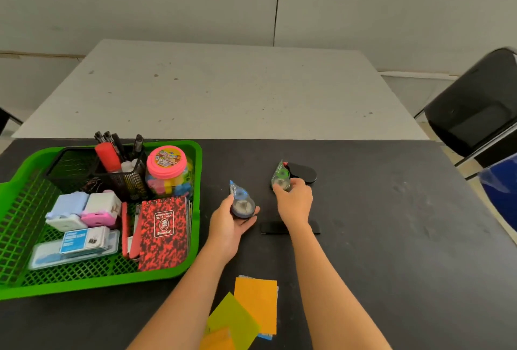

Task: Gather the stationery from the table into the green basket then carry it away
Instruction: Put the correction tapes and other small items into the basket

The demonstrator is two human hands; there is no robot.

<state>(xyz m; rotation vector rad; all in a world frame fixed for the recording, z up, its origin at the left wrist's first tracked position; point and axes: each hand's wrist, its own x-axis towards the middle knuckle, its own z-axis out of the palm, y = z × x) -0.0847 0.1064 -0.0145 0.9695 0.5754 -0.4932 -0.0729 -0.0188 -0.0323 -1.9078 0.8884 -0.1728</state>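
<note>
The green basket (193, 240) sits at the left of the black table. It holds a mesh pen holder (123, 179), a pink-lidded jar (167, 173), a red notebook (165, 235) and several small boxes. My left hand (229, 226) grips a blue correction tape (240, 201) just right of the basket. My right hand (293, 201) pinches a green correction tape (280, 176) lifted off the table. A black stapler (303, 172) lies behind it. A flat black item (271, 228) lies partly under my right wrist. Orange and yellow sticky notes (251, 305) lie near the front edge.
A grey table (223, 89) adjoins the black table (391, 238) at the back. A black chair (481, 112) stands at the right, with a blue object (500, 187) at the right edge.
</note>
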